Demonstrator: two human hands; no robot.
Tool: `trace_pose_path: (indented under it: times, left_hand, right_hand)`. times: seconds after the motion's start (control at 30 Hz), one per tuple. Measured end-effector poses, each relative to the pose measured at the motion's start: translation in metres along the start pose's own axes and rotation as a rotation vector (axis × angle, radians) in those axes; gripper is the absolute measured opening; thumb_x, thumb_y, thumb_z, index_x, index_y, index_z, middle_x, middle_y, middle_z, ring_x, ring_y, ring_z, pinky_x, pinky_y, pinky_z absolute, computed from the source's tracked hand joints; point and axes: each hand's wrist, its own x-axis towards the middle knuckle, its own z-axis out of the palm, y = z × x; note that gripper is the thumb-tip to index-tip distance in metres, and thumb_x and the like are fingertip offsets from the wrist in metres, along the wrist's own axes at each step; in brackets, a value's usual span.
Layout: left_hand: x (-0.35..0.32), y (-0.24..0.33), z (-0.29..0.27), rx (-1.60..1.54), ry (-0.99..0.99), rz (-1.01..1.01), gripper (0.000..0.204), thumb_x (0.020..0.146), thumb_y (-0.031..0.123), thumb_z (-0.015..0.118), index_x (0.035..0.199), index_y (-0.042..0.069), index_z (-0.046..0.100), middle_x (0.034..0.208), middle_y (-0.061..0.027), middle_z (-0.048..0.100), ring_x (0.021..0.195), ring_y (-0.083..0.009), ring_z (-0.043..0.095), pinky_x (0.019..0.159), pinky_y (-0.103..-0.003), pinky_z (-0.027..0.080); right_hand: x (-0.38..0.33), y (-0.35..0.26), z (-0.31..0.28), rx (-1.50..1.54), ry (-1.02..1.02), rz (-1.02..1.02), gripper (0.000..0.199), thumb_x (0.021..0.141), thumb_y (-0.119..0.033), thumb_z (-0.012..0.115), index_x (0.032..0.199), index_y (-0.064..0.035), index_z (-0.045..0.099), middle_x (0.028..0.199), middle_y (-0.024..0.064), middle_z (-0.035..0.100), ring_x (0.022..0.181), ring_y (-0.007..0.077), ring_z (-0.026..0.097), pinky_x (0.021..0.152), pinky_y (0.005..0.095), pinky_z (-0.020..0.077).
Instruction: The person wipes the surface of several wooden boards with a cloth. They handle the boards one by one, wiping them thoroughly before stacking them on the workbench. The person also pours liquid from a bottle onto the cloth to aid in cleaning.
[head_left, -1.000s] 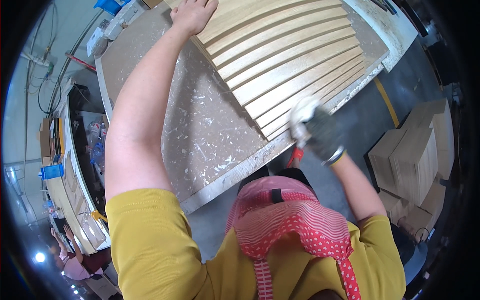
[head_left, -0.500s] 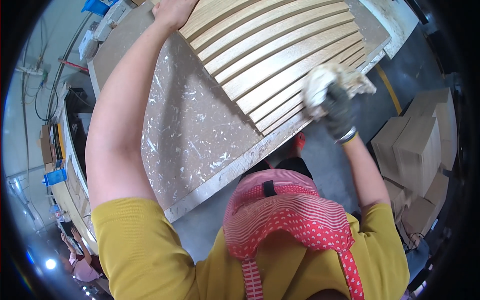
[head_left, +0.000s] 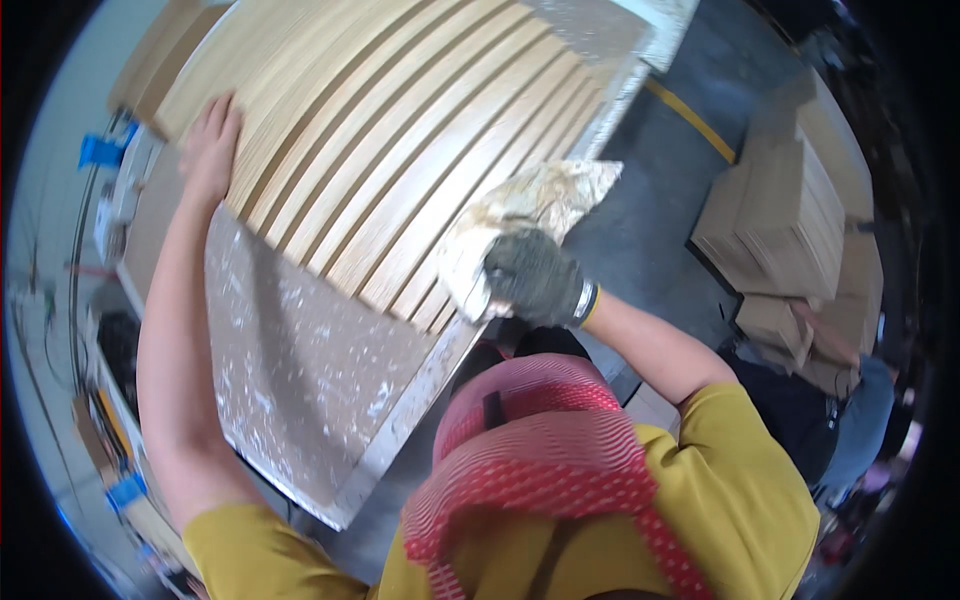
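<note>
A stack of pale wooden boards (head_left: pixel 330 130), fanned out like steps with curved edges, lies on the paint-flecked workbench (head_left: pixel 290 350). My bare left hand (head_left: pixel 212 145) rests on the far-left board near its edge, fingers stretched out. In a dark grey work glove, my right hand (head_left: pixel 535 275) grips a crumpled, stained off-white rag (head_left: pixel 500 220). The rag lies over the near right ends of the narrower boards, and one corner sticks out past the bench edge. Part of the rag is hidden beneath the glove.
Stacked cardboard boxes (head_left: pixel 770 220) stand on the floor to the right, with another person (head_left: pixel 840 400) beside them. A yellow line (head_left: pixel 692 120) marks the grey floor. Beyond the boards at the far left is a cardboard box (head_left: pixel 160 60); cables hang by the left wall.
The view has turned, so the boards and bench appear shifted left. My right hand has brought the rag in closer over the board ends. A person now shows by the boxes.
</note>
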Motion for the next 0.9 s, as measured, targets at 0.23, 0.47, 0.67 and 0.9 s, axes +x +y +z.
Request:
trace_pose_path:
  times: [0.23,0.47,0.67,0.9]
  left_hand:
    - [-0.007,0.003,0.001,-0.18,-0.053,0.011,0.05,0.1,0.035,0.034,0.142,0.009,0.038,0.148,-0.0131,0.033,0.137,-0.0278,0.03,0.113,-0.038,0.021]
    - [-0.003,0.006,-0.016,-0.2,-0.111,-0.01,0.049,0.102,0.031,0.03,0.143,0.005,0.035,0.149,-0.0144,0.03,0.139,-0.029,0.026,0.114,-0.038,0.018]
    - [-0.002,0.027,-0.035,-0.091,-0.267,0.015,0.06,0.1,0.044,0.031,0.148,0.009,0.021,0.153,-0.0162,0.022,0.14,-0.0348,0.02,0.117,-0.041,0.014]
    - [-0.014,-0.001,-0.035,-0.713,-0.299,-0.074,0.06,0.1,0.039,0.024,0.15,0.007,0.012,0.157,-0.0119,0.012,0.144,-0.0263,0.01,0.115,-0.041,0.015]
  right_hand:
    - [-0.022,0.091,-0.025,-0.069,0.375,0.338,0.03,0.083,-0.018,0.057,0.11,-0.0071,0.063,0.106,0.0171,0.062,0.102,0.0321,0.057,0.091,0.0406,0.0448]
    - [-0.02,0.072,-0.034,0.207,0.128,0.442,0.019,0.072,-0.024,0.063,0.085,-0.0102,0.065,0.084,0.0099,0.066,0.08,0.0277,0.065,0.073,0.0377,0.0516]
    - [-0.042,0.213,-0.082,0.011,0.411,0.582,0.016,0.083,-0.017,0.055,0.095,-0.0106,0.063,0.09,0.0106,0.065,0.079,0.03,0.064,0.073,0.0387,0.0517]
    - [-0.021,0.183,-0.031,0.335,0.082,0.279,0.028,0.08,-0.031,0.066,0.096,-0.0086,0.067,0.104,0.0107,0.064,0.099,0.0223,0.061,0.086,0.0374,0.0492]
